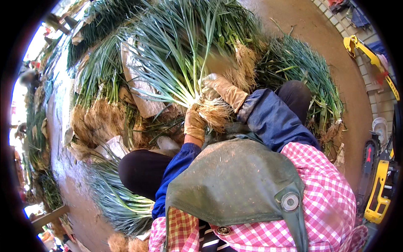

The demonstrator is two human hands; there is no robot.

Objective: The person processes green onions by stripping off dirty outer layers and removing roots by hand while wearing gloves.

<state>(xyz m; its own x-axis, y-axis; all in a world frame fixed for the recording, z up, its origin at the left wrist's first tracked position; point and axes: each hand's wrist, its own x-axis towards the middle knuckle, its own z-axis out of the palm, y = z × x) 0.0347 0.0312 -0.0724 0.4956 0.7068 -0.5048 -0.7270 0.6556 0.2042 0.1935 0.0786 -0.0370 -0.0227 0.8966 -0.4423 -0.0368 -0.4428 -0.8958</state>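
A bunch of green onions [184, 89] with long green leaves and shaggy tan roots is held in front of my apron [235, 180]. My left hand [194, 122], in a tan work glove, is closed around its lower end beside the roots. My right hand [222, 89], in a matching glove, reaches in from the right. Its fingers are bent against the pale stalks just above the roots, pinching at a stalk. The fingertips of the left hand are partly hidden behind the bunch.
Piles of green onions [103, 75] lie at the left, with another heap [302, 67] at the right and one bundle [121, 197] by my left knee. A whitish sack [142, 90] lies between piles. Yellow tools [378, 189] stand along the tiled wall at far right.
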